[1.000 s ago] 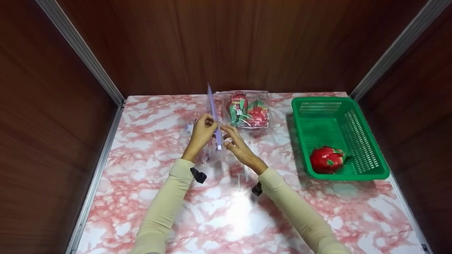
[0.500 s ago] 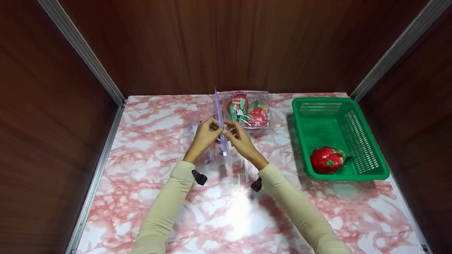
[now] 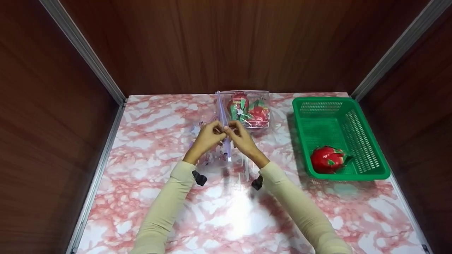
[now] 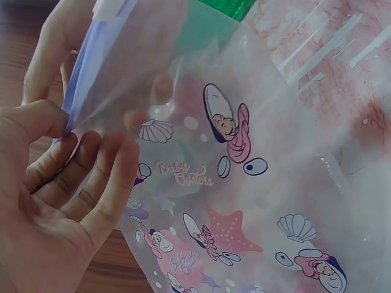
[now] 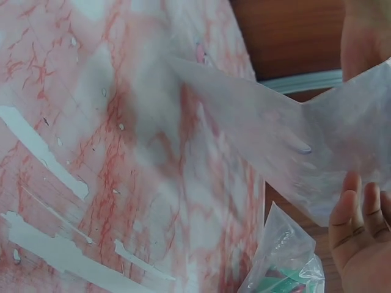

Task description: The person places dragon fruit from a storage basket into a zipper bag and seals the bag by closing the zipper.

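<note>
A clear zip bag [image 4: 235,235] printed with shells, starfish and cartoon oysters is held on edge over the table. Its purple zip strip [image 3: 221,107] runs away from me in the head view, a white slider at the near end. My left hand [image 3: 207,138] pinches this strip between thumb and forefinger, the other fingers lying against the bag's side in the left wrist view. Opposite it, my right hand [image 3: 244,141] pinches the strip too, thumbs nearly meeting. In the right wrist view, the bag's plain film [image 5: 269,131] spreads out beside the right fingers [image 5: 345,210].
Behind the hands lies another clear bag [image 3: 243,124] with two red-and-green dragon fruits [image 3: 259,114] inside. At the right stands a green plastic basket [image 3: 369,141] holding one dragon fruit [image 3: 325,160]. Wooden panels [image 3: 226,46] wall the marbled table [image 3: 152,197] at back and sides.
The bag's zip strip has shifted right and lower. My right hand, loose beside it a second ago, has moved in and now pinches the strip; my left hand has edged right with it.
</note>
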